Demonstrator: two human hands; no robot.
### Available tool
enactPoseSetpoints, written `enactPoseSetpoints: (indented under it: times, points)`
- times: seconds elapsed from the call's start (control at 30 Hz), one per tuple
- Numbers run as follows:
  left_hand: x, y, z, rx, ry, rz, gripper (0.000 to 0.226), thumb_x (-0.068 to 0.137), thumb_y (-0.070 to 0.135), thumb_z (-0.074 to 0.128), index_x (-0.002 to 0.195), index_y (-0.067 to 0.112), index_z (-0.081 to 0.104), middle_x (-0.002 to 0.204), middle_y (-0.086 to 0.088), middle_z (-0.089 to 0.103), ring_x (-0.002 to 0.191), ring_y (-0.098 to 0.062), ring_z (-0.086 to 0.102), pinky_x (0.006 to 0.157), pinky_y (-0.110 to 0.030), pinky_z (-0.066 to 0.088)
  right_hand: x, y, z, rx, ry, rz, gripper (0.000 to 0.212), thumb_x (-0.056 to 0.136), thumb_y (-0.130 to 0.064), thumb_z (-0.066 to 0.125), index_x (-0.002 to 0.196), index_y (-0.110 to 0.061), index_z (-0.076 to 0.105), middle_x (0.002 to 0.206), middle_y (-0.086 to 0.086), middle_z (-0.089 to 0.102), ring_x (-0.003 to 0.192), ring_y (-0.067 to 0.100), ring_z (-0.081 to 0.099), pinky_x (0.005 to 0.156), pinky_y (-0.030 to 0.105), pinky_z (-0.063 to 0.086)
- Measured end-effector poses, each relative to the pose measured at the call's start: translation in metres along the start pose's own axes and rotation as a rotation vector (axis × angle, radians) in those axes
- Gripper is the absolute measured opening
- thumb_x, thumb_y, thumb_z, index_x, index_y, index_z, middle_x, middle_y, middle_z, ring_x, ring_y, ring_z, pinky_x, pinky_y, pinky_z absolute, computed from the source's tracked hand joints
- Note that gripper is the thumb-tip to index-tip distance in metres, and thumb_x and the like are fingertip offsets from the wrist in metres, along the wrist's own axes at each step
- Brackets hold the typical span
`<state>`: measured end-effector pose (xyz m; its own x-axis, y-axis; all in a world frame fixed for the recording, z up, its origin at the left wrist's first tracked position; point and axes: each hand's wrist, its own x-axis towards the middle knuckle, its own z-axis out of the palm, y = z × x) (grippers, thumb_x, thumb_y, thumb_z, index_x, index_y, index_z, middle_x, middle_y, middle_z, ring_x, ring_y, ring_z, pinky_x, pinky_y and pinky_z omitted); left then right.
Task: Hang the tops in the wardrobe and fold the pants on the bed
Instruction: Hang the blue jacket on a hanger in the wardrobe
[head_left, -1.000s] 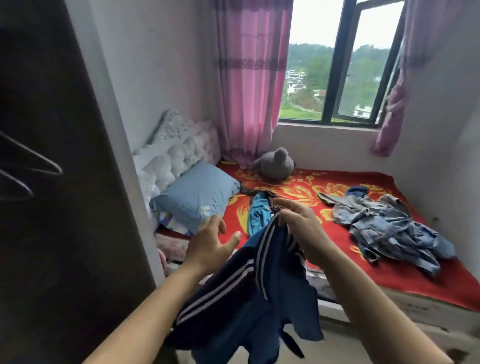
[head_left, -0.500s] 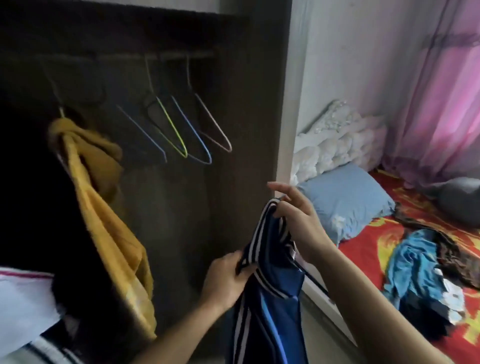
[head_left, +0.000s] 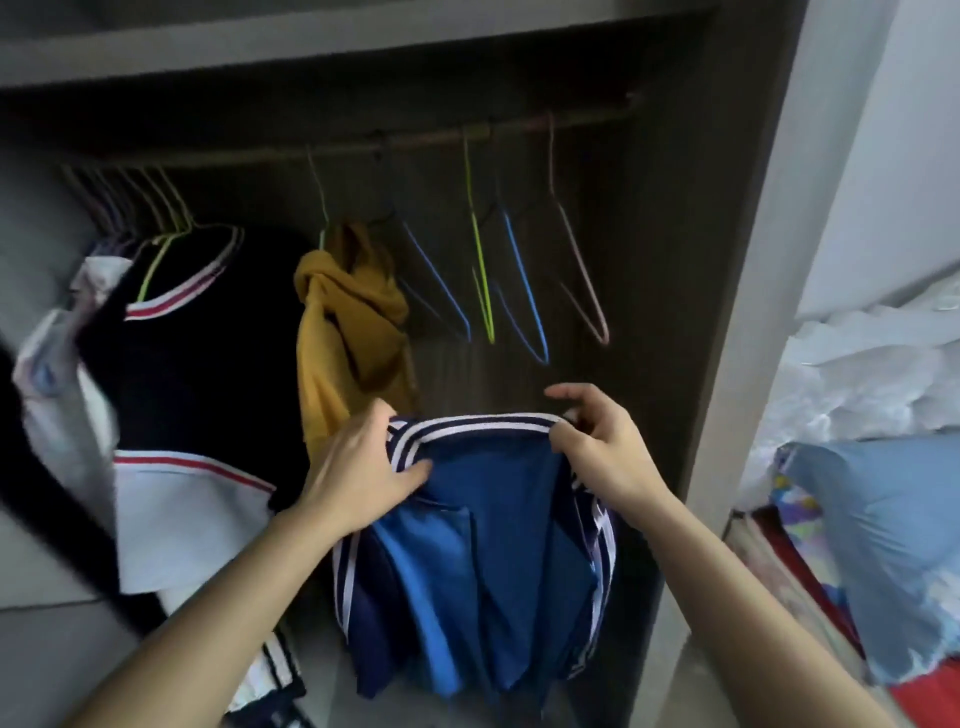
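Observation:
I hold a blue top (head_left: 483, 561) with white-striped navy trim in front of the open wardrobe (head_left: 727, 260). My left hand (head_left: 363, 467) grips the left side of its striped collar. My right hand (head_left: 602, 441) pinches the right side of the collar, stretching it flat between both hands. The top hangs down below my hands. Above it, several empty wire hangers (head_left: 524, 296) in blue, green and pink dangle from the rail (head_left: 467, 137).
A mustard-yellow garment (head_left: 348, 322) hangs left of the empty hangers. A dark top with red-white trim (head_left: 192, 332) and a white garment (head_left: 176, 525) hang further left. The bed with a blue pillow (head_left: 883, 530) and white quilt (head_left: 872, 374) lies at right.
My view has swung left from the bed to face the wardrobe. My left hand took hold of the collar, and both hands spread it wide and lifted it toward the hangers.

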<state>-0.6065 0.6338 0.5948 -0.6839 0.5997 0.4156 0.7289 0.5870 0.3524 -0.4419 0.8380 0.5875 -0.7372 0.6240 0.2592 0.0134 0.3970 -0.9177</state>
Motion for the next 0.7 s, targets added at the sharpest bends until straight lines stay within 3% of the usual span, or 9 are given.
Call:
enactPoseSetpoints:
  times: [0.1,0.2,0.3,0.43,0.57,0.63,0.7]
  points:
    - [0.01,-0.007,-0.019,0.042,0.072,-0.019,0.032,0.076,0.021,0.069,0.095,0.017,0.043,0.092,-0.007,0.064,0.089,-0.036,0.061,0.067,-0.035,0.043,0.016,-0.001,0.015,-0.031,-0.088,-0.061,0.045,0.083,-0.013,0.062,0.124,-0.031,0.057,0.086,0.002,0.065,0.075,0.016,0.063,0.075,0.039,0.055]
    - [0.018,-0.007,-0.032,-0.153,0.184,-0.092,0.019,0.085,0.013,0.059,0.097,0.015,0.045,0.09,-0.007,0.064,0.086,-0.035,0.059,0.07,-0.037,0.044,0.028,-0.01,0.036,-0.087,-0.115,-0.135,0.059,0.081,-0.016,0.065,0.137,-0.027,0.048,0.097,-0.002,0.06,0.082,0.013,0.059,0.083,0.035,0.052]
    - [0.036,-0.011,-0.036,-0.34,0.232,-0.143,0.017,0.085,0.008,0.054,0.098,0.014,0.045,0.086,-0.005,0.06,0.078,-0.027,0.057,0.067,-0.038,0.043,0.041,-0.028,0.056,-0.173,-0.008,-0.284,0.063,0.076,-0.029,0.059,0.138,-0.021,0.048,0.106,-0.002,0.055,0.086,0.011,0.056,0.087,0.032,0.049]
    - [0.064,-0.033,-0.024,-0.423,0.164,-0.076,0.025,0.083,0.003,0.055,0.1,0.014,0.041,0.079,-0.001,0.052,0.065,-0.014,0.048,0.054,-0.014,0.037,0.063,-0.051,0.073,-0.274,0.174,-0.416,0.057,0.079,-0.023,0.057,0.135,-0.014,0.052,0.112,-0.003,0.05,0.096,0.011,0.054,0.091,0.032,0.048]
    - [0.087,-0.072,-0.012,-0.58,0.061,-0.069,0.026,0.082,0.001,0.055,0.096,0.014,0.039,0.075,-0.003,0.047,0.061,-0.017,0.043,0.054,-0.025,0.035,0.086,-0.069,0.101,-0.326,0.379,-0.419,0.052,0.083,-0.016,0.063,0.134,-0.009,0.053,0.125,0.005,0.053,0.113,0.016,0.055,0.097,0.037,0.048]
    - [0.097,-0.092,-0.008,-0.613,0.051,-0.048,0.025,0.08,0.003,0.056,0.094,0.015,0.039,0.074,-0.002,0.046,0.062,-0.019,0.044,0.058,-0.033,0.035,0.102,-0.077,0.118,-0.377,0.484,-0.418,0.052,0.084,-0.019,0.065,0.134,-0.009,0.053,0.129,0.007,0.051,0.12,0.022,0.053,0.101,0.037,0.045]
    - [0.104,-0.107,-0.007,-0.613,0.051,-0.006,0.025,0.079,0.005,0.059,0.091,0.016,0.04,0.074,0.0,0.048,0.063,-0.016,0.045,0.058,-0.03,0.036,0.119,-0.082,0.132,-0.526,0.588,-0.422,0.055,0.086,-0.031,0.065,0.135,-0.009,0.053,0.132,0.009,0.049,0.124,0.026,0.049,0.105,0.042,0.042]
